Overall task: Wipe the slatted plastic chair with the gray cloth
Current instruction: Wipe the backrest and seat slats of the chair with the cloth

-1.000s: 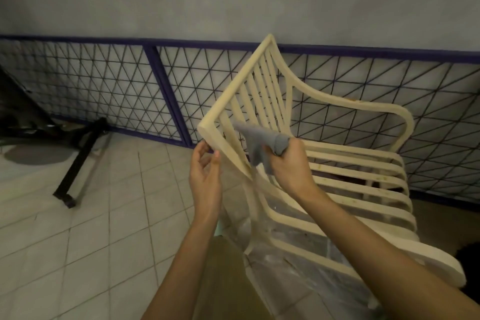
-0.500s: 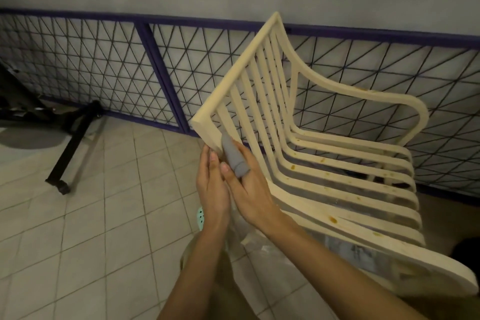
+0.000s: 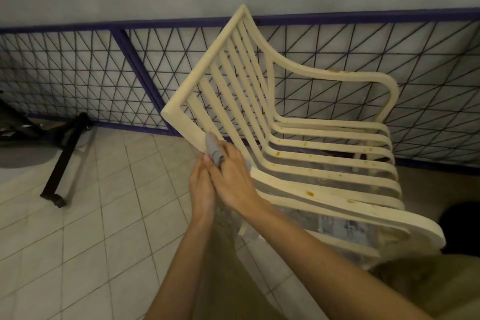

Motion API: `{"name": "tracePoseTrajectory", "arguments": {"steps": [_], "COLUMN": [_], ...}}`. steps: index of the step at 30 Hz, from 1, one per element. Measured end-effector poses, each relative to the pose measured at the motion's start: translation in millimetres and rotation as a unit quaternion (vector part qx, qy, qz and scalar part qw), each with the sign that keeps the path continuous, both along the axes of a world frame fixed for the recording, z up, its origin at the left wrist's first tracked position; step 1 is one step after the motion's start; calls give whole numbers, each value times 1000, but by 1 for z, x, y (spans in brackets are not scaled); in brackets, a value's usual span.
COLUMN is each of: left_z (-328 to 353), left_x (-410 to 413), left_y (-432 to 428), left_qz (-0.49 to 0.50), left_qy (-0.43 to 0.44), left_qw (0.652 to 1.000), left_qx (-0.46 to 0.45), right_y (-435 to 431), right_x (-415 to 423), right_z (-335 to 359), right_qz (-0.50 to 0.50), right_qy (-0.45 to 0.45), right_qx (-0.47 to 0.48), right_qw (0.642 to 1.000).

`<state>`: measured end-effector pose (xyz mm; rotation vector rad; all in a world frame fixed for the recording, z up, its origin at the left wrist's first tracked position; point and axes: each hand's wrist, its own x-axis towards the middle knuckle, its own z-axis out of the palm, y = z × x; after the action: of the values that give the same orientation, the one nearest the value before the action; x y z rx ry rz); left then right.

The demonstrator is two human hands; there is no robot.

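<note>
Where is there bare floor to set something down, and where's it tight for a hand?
Free: the tiled floor bordered by the black wheeled stand, the mesh fence and the left hand. The chair seat is open but slatted. Crowded: the backrest's lower corner, where both hands meet, right hand holding the gray cloth; plastic sheeting lies underneath.

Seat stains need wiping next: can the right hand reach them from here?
Probably yes: the right hand, gripping the cloth, is at the chair's back, and nothing covers the stained seat.
</note>
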<state>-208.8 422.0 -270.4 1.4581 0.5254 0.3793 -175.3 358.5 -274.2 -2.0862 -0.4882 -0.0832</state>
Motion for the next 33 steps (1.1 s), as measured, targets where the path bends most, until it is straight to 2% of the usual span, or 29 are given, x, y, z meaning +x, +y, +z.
{"name": "tracePoseTrajectory", "arguments": {"steps": [3, 7, 9, 11, 15, 16, 18, 20, 23, 25, 27, 29, 33], "left_z": [-3, -10, -4, 6, 28, 32, 37, 39, 38, 35, 33, 33, 34], "left_x": [-9, -12, -11, -11, -2, 2, 10, 15, 15, 16, 20, 28, 37], "left_y": [3, 17, 19, 17, 14, 13, 15, 25, 45, 49, 47, 42, 37], "left_qz": [-16, 50, 44, -2, -141, -168, -202, -211, -213, -218, -224, -227, -232], "left_qy": [0, -10, -35, -89, -159, -169, -177, -146, -48, -24, -24, -31, -36], "left_qw": [997, 981, 966, 936, 838, 800, 698, 608, 548, 518, 501, 499, 522], "left_qx": [78, 188, 253, 339, 502, 550, 664, 751, 808, 827, 835, 836, 820], "right_y": [-23, -39, -29, -25, -43, -46, -42, -38, -46, -59, -69, -73, -82], "right_x": [-10, -4, 1, 0, -7, -7, -6, -3, -9, -13, -10, -5, 0], "right_z": [-21, -33, -25, -22, -41, -44, -42, -35, -38, -44, -45, -37, -15], "right_qz": [50, 12, -4, 24, 61, 52, 32, 9, 28, 49, 67, 80, 63], "right_qy": [-3, -5, 18, 8, -32, -31, -4, 27, -19, -49, 9, 101, 287], "right_qx": [43, -60, -69, -44, -22, -30, -26, -17, -65, -99, -64, 41, 263], "right_qw": [998, 998, 997, 999, 997, 998, 999, 999, 997, 993, 996, 991, 919]}}
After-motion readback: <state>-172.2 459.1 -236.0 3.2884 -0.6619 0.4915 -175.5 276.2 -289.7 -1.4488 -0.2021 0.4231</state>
